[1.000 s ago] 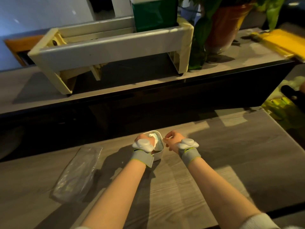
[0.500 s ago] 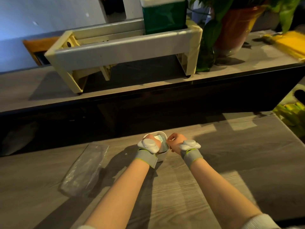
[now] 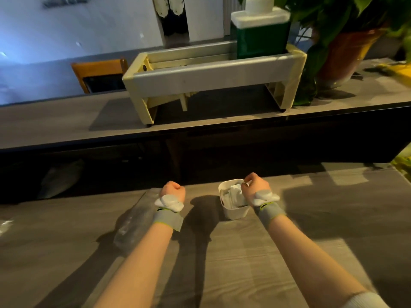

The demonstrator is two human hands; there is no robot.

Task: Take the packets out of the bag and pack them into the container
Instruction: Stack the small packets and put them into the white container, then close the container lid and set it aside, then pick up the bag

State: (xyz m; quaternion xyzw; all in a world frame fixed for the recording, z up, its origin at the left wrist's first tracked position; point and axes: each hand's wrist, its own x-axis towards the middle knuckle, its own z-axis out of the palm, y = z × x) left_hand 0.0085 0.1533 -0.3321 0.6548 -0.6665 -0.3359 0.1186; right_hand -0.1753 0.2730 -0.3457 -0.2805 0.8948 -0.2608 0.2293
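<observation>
Packets [image 3: 232, 194] stand on end in the container [image 3: 235, 213]; left hand [image 3: 172, 190] clenched above the bag [image 3: 131, 225], right hand [image 3: 255, 187] curled, grasp unclear.

Dim room, grey wooden table [image 3: 311, 223], pale wall [image 3: 89, 30].

1. We see the white container [image 3: 235, 213] standing near the far edge of the table [image 3: 333, 218], with white packets [image 3: 232, 193] inside it.
2. The right hand [image 3: 255, 185] is at the container's far right rim with its fingers curled. We cannot tell whether it pinches a packet.
3. The left hand [image 3: 172, 190] is a fist over the far end of the clear bag [image 3: 131, 225], which lies left of the container. We cannot tell whether it holds anything.
</observation>
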